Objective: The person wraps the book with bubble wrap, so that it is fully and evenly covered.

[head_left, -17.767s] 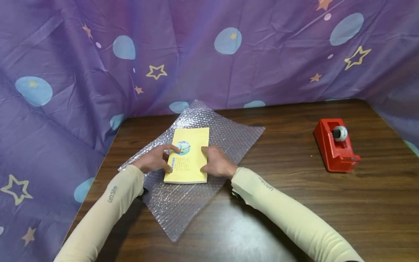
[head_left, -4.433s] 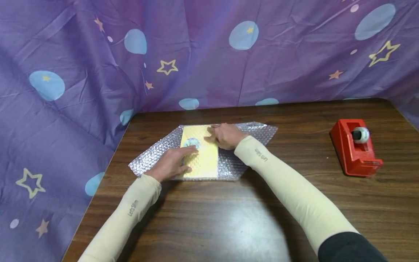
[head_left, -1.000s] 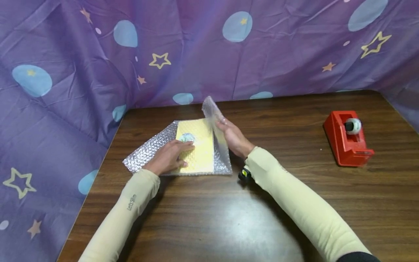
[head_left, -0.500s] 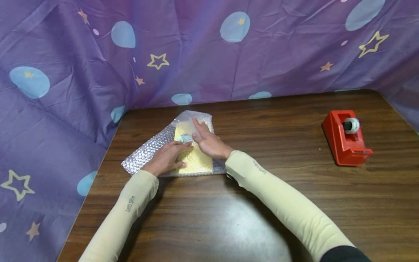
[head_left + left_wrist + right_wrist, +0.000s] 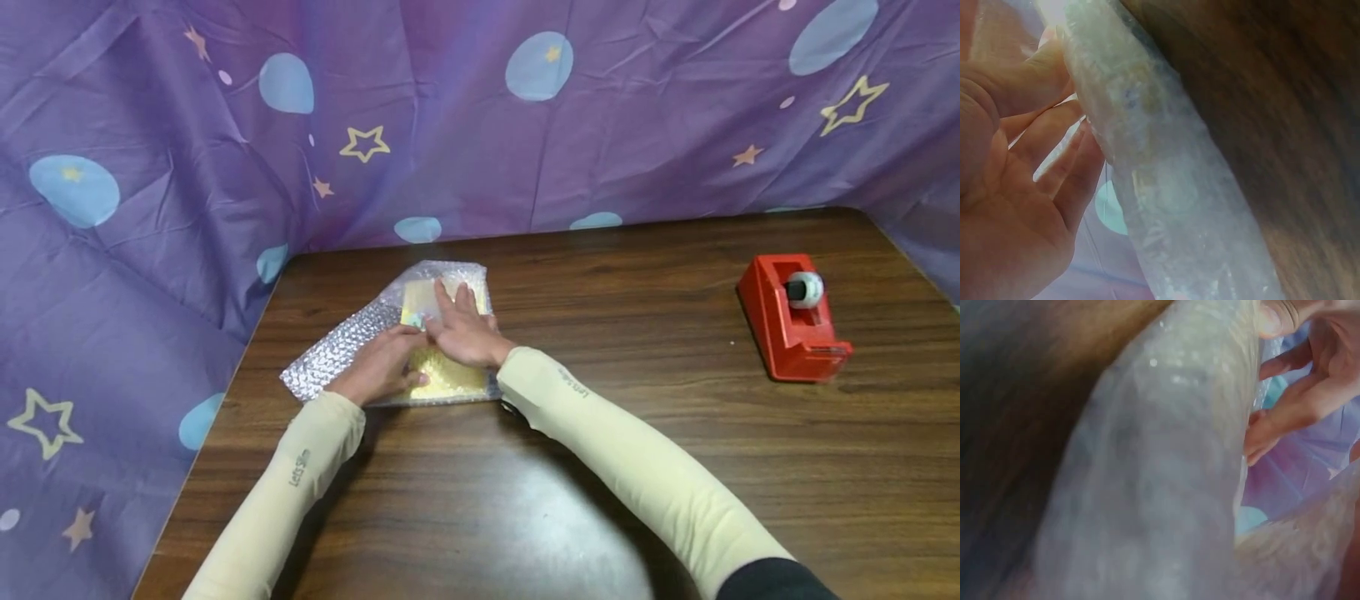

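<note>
Toward the far left of the table [image 5: 637, 350], the book [image 5: 450, 381] lies flat inside the wrap [image 5: 330, 354], its yellow cover showing through the clear bubbles. Judging by how things lie, the wrapping is perhaps past midway: bubbles cover the book's face, and the right end looks folded over it, with only a narrow margin showing beyond the book's right edge. The left end — a silvery, tapering flap — lies spread out beside the book, so that side seems not yet turned in. No fastening can be made out on the wrap, though the hands hide part of it; the red dispenser [image 5: 795, 342] stands well apart to the right, its roll [image 5: 806, 289] seated in it.

The left hand [image 5: 379, 364] rests over the book's left side, fingers extended and loosely apart, gripping nothing. The right hand [image 5: 467, 332] lies across the folded part, fingers nearly straight and spread, holding nothing. Both wrist views show fingers against the wrap — how firmly they press, I cannot tell. What remains, as I judge it, is the left flap and whatever is to keep the layers closed.
</note>
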Tool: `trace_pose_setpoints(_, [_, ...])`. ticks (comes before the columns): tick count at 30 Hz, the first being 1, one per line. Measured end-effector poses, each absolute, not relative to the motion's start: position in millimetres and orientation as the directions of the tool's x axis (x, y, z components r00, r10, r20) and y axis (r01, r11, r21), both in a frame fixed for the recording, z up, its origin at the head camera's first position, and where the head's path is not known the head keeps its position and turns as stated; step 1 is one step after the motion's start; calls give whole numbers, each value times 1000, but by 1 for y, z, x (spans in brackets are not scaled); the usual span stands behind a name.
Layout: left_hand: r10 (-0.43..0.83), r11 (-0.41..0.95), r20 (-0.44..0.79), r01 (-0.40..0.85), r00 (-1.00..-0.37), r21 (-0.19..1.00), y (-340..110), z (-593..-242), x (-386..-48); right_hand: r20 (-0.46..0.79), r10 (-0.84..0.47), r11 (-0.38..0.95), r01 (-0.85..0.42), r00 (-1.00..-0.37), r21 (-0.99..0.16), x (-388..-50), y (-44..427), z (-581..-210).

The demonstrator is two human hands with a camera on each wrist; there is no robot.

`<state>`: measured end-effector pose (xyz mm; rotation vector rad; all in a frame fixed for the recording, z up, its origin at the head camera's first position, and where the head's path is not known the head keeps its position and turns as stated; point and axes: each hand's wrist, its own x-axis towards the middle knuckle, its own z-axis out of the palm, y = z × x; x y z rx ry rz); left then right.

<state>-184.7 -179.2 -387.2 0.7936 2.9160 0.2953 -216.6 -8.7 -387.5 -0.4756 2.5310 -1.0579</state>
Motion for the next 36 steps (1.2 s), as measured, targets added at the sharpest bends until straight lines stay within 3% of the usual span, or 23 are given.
trace_pose_setpoints(18, [476, 865, -53, 456, -878, 207, -179, -388, -184, -254, -366, 749, -122, -895, -651, -213, -31, -392])
trace_pose_setpoints(36, [493, 845, -37, 469, -869, 255, -184, -391, -184, -341, -321, 759, -24, -883, -651, -219, -43, -386])
